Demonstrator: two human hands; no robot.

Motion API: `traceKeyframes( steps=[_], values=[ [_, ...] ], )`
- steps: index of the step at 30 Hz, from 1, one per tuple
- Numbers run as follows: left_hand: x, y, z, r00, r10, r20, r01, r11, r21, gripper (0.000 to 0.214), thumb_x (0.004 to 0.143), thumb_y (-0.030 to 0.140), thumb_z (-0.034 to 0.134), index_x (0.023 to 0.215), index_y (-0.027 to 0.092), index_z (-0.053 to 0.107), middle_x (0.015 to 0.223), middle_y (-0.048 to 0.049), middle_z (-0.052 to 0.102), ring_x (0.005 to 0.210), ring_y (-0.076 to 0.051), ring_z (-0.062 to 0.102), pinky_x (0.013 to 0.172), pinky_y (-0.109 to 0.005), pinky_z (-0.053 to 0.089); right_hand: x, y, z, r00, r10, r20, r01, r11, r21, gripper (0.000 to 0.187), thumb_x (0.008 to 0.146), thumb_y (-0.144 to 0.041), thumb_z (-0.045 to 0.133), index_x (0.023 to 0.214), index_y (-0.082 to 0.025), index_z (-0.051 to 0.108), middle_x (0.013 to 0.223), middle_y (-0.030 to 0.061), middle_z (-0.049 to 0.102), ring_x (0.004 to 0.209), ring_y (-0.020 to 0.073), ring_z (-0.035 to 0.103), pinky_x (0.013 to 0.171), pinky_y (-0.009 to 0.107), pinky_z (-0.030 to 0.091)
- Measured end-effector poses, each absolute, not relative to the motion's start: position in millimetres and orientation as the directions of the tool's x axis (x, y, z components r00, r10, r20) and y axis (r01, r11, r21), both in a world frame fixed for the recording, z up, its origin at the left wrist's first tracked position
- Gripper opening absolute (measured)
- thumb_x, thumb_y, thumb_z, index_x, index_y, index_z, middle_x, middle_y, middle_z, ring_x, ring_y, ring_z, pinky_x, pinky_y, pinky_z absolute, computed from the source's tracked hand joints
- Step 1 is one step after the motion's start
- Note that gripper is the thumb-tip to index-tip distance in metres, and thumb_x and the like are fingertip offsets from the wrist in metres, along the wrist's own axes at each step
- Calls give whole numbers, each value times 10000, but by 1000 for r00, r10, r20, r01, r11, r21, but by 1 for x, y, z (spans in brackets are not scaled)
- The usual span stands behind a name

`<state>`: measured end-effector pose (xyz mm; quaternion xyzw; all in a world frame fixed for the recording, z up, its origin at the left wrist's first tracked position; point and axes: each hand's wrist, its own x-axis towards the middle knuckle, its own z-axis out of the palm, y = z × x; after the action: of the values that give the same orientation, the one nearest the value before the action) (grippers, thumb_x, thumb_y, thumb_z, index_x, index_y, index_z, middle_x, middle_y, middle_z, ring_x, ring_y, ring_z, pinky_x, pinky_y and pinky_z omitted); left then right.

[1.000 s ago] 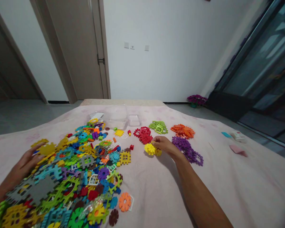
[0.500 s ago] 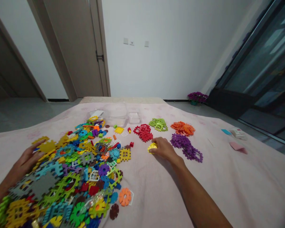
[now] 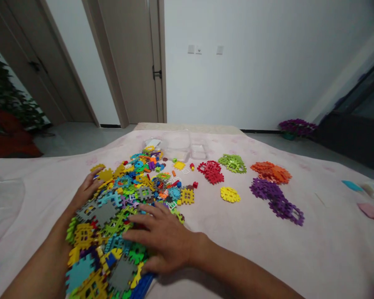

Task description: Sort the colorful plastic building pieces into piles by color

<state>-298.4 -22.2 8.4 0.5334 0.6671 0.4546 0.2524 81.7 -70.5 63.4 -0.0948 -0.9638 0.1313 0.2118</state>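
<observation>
A big mixed heap of coloured plastic interlocking pieces (image 3: 124,207) covers the pink sheet (image 3: 243,245) in front of me. My right hand (image 3: 162,238) lies flat on the near right side of the heap, fingers spread, nothing held. My left hand (image 3: 86,192) rests on the heap's left edge, fingers stretched over yellow and grey pieces. Sorted groups lie to the right: a small yellow pile (image 3: 230,194), a red pile (image 3: 211,171), a green pile (image 3: 233,162), an orange pile (image 3: 271,172) and a purple pile (image 3: 276,199).
Clear plastic containers (image 3: 187,147) stand at the far edge of the sheet. A clear lid (image 3: 1,199) lies at the left. Small pink, white and blue items (image 3: 369,197) sit at the far right. Doors, a potted plant and purple flowers (image 3: 296,126) are beyond.
My right hand left the yellow pile and moved back left onto the mixed heap, now flat and spread. The yellow pieces stay on the sheet. The view swung left.
</observation>
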Motion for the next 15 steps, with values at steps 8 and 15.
traceKeyframes(
  steps=[8,15],
  values=[
    [-297,-21,10,-324,942,86,368,42,929,830,807,615,637,1520,259,402,1134,-70,631,957,-263,612,868,-386,496,55,3,40,-833,331,443,202,928,-314,481,892,-483,673,1273,-195,612,1538,142,434,1409,262,406,1138,431,357],
    [-301,-18,7,-305,946,112,382,14,924,816,822,613,629,1512,236,409,1129,-79,631,976,-264,606,883,-386,479,55,59,40,-649,656,385,507,750,-425,288,908,-276,685,1173,-163,679,1355,150,596,1255,257,539,1071,430,399]
  ],
)
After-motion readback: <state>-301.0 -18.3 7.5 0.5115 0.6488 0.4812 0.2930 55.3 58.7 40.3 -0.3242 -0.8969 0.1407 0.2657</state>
